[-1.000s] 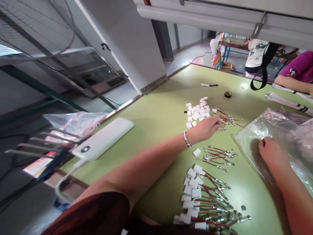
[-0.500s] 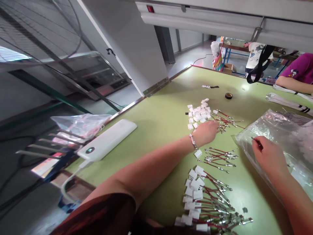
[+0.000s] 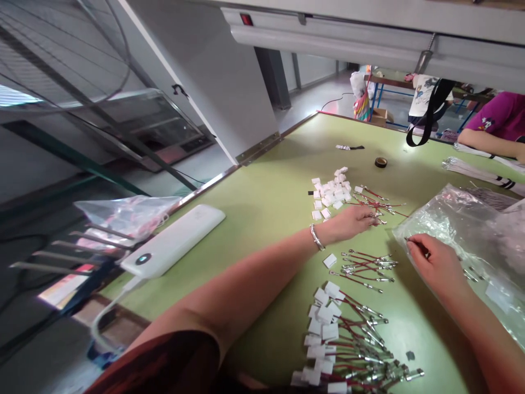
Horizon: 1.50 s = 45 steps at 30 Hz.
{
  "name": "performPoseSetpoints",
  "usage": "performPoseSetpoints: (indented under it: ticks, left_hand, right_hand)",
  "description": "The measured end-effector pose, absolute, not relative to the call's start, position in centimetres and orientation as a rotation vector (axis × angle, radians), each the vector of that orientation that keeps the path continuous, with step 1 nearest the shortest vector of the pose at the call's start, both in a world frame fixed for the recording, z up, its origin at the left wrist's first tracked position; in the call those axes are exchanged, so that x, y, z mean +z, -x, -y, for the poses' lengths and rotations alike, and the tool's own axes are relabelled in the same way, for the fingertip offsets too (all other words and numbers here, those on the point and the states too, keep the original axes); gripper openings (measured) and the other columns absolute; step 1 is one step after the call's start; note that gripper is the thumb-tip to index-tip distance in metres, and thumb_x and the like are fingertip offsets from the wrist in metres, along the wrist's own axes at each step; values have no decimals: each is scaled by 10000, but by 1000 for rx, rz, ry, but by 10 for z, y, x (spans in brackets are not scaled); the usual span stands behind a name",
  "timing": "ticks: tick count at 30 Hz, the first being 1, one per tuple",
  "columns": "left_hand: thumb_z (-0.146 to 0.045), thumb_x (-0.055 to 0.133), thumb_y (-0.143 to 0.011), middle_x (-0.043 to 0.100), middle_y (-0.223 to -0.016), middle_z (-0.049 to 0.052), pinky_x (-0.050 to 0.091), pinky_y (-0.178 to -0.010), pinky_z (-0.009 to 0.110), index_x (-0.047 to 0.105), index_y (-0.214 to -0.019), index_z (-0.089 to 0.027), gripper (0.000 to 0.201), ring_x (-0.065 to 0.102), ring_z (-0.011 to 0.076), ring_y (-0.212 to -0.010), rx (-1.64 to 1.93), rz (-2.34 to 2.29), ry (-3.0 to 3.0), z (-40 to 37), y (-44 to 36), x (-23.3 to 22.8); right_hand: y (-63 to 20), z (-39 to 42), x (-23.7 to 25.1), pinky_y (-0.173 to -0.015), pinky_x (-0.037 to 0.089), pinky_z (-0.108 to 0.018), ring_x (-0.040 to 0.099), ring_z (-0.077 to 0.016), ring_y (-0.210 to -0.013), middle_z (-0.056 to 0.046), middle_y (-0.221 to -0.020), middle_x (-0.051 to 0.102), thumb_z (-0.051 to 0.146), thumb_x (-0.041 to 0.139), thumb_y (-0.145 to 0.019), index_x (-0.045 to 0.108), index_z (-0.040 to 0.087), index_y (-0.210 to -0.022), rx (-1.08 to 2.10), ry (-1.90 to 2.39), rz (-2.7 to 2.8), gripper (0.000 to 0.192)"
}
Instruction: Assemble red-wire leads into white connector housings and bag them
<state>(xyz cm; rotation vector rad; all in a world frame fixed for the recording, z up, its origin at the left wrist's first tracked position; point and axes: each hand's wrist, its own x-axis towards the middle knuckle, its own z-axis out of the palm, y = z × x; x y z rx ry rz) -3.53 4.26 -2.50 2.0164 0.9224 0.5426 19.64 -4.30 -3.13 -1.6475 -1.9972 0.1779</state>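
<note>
Red wire leads [image 3: 375, 203] with metal terminals, scattered on green worktop [image 3: 266, 202] just right of loose white connector housings [image 3: 332, 192]. Left hand [image 3: 348, 221] laid flat over near end of that scatter, fingertips [image 3: 374, 218] on or just at a metal terminal; grip half curled, but cannot tell whether anything is pinched. Silver bracelet [image 3: 315, 237] at wrist. Right hand [image 3: 435, 265] at near edge of clear plastic bag [image 3: 459, 219], thumb and forefinger pressed together on a thin dark-and-metal piece, probably another lead; rest of fingers folded in.

Second small group of bare leads [image 3: 367, 268] between both hands, one single white housing [image 3: 329, 260] just beside it. Nearer the body, dense row of finished leads with housings fitted [image 3: 340, 339].

Handling, as a judgement: very light, thin and limp along the red wire, stiff only at metal terminal and plastic housing. Likely to tangle and drag neighbours along when lifted from the heap. Best taken by fingertip pinch at the terminal end or close behind it, not mid-wire, where it would flop. Terminals small and smooth, so apt to slip; housings light enough to skid on worktop.

Farther off: white power bank [image 3: 174, 241] with cable at left edge, tape roll [image 3: 381, 162], another person's arm in purple sleeve [image 3: 498, 123] at far right.
</note>
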Motion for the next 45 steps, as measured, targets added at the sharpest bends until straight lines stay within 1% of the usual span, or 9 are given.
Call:
performPoseSetpoints:
  ticks: [5, 8, 17, 22, 25, 28, 32, 39, 45]
  left_hand:
    - [-225, 369, -938, 656, -968, 56, 494, -822, 298, 559, -894, -163, 205, 599, 136, -895, 559, -896, -2074, -38, 28, -29]
    - [-235, 344, -947, 638, -927, 46, 475, -793, 289, 552, -901, -167, 224, 584, 135, -845, 530, -854, -2197, -34, 24, -29]
    - [-282, 425, -919, 641, -851, 34, 441, -733, 292, 509, -1147, -181, 263, 570, 156, -787, 510, -890, -2326, -27, 21, -29]
    - [-278, 418, -931, 606, -821, 38, 446, -748, 275, 621, -842, -170, 246, 539, 139, -777, 540, -790, -2442, -33, 21, -32]
    - [-286, 439, -936, 574, -819, 43, 447, -758, 280, 627, -824, -165, 250, 525, 145, -800, 687, -823, -2473, -33, 24, -29]
    - [-286, 431, -942, 571, -878, 62, 446, -763, 294, 614, -809, -158, 260, 522, 166, -858, 770, -864, -2520, -28, 26, -24]
    - [-219, 355, -952, 586, -775, 38, 438, -751, 310, 585, -820, -166, 271, 520, 165, -788, 638, -869, -2582, -20, 24, -19]
    - [-226, 298, -940, 630, -900, 59, 439, -753, 287, 577, -970, -164, 288, 553, 150, -814, 532, -806, -2361, -11, 22, -19]
    - [-334, 434, -890, 510, -685, -11, 381, -613, 243, 538, -741, -164, 248, 443, 100, -642, 593, -817, -2029, -8, 19, -22]
  right_hand:
    - [-183, 43, -36, -718, 511, -334, 599, -226, -1069, -110, -1192, 625, 355, 485, -887, 611, 217, -857, 446, 1393, 1927, 190]
    - [-175, 44, -41, -939, 466, -440, 493, -240, -1263, -106, -1225, 614, 309, 505, -883, 607, 226, -846, 559, 1282, 1981, 137]
    - [-170, 47, -44, -968, 462, -387, 568, -214, -1163, -109, -1251, 598, 329, 538, -861, 620, 213, -805, 741, 1271, 1826, 153]
    - [-170, 49, -41, -967, 465, -379, 588, -207, -1133, -102, -1248, 615, 306, 530, -877, 628, 216, -837, 683, 1216, 1888, 139]
    - [-172, 51, -40, -944, 483, -401, 582, -222, -1135, -109, -1234, 620, 300, 528, -884, 628, 215, -873, 532, 1205, 1887, 132]
    - [-175, 50, -42, -711, 560, -346, 659, -199, -868, -109, -1059, 678, 369, 510, -893, 613, 207, -927, 535, 1350, 1640, 195]
    - [-176, 50, -43, -541, 504, -277, 581, -143, -562, -16, -697, 648, 426, 508, -885, 596, 206, -891, 621, 1467, 1577, 237]
    - [-168, 56, -40, -507, 453, -244, 524, -114, -492, 22, -615, 604, 373, 507, -888, 632, 205, -885, 549, 1411, 1699, 209]
    - [-171, 55, -42, -610, 475, -235, 601, -117, -636, -3, -754, 676, 271, 521, -887, 666, 196, -925, 308, 1278, 1892, 168]
